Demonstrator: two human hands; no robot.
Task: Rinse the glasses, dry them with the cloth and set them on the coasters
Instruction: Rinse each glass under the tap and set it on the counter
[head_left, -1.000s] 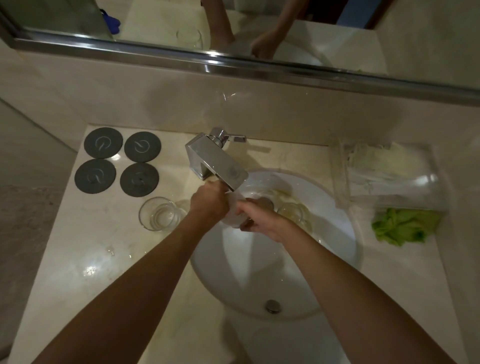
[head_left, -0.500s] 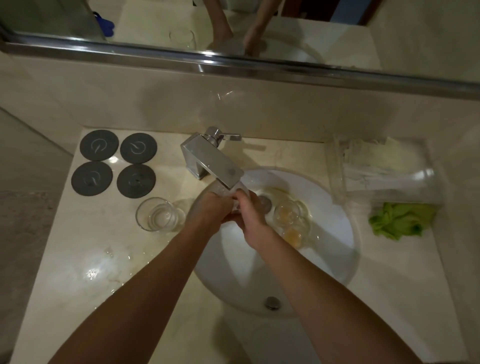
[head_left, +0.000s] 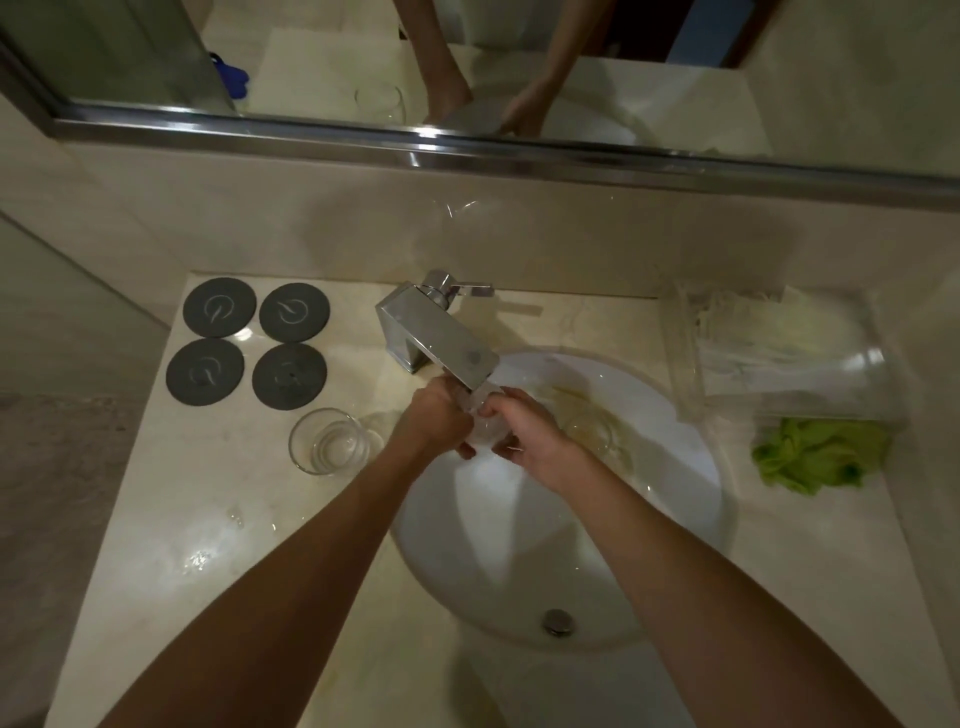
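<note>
Under the chrome tap (head_left: 439, 338) both my hands hold one clear glass (head_left: 483, 423) over the white basin (head_left: 691, 499). My left hand (head_left: 434, 418) grips its left side and my right hand (head_left: 524, 434) wraps round its right side. More glasses (head_left: 592, 431) lie in the basin to the right, partly hidden by my right hand. Another clear glass (head_left: 330, 441) stands upright on the counter left of the basin. Several dark round coasters (head_left: 249, 340) lie bare at the back left. A green cloth (head_left: 815, 457) is crumpled on the counter at the right.
A clear plastic box (head_left: 779, 358) with packets stands behind the green cloth. A mirror with a metal frame (head_left: 467, 150) runs along the wall above. Water drops shine on the counter (head_left: 208, 551) at the front left. The drain (head_left: 558, 621) sits at the basin's near side.
My hands have stayed under the tap and shifted their hold on the glass a little. The view has tilted slightly. Nothing else moved.
</note>
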